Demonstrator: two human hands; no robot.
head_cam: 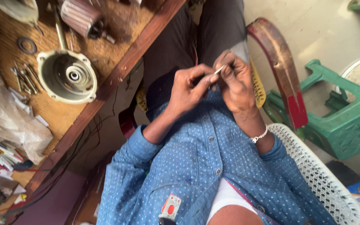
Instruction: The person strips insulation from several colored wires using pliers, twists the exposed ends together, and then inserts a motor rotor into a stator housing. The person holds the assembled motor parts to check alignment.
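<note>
Pinching a thin pale strip [218, 71] between both sets of fingertips, the left hand [190, 87] and right hand [235, 81] meet over the lap. It looks light, narrow and easily bent, best gripped near its ends. Workbench edge [105, 93] lies left, white chair [313, 166] right; open room between.

Both hands work a thin pale strip over the lap

The left hand [188, 89] and right hand [235, 81] meet above a blue dotted shirt [205, 158], pinching a thin pale strip [218, 71] between their fingertips. On the wooden workbench [117, 66] beside them sit a round metal motor housing [67, 76], loose bolts [25, 78] and a washer [26, 45]. A green plastic stool [342, 121] stands behind the white lattice chair [317, 171].
</note>
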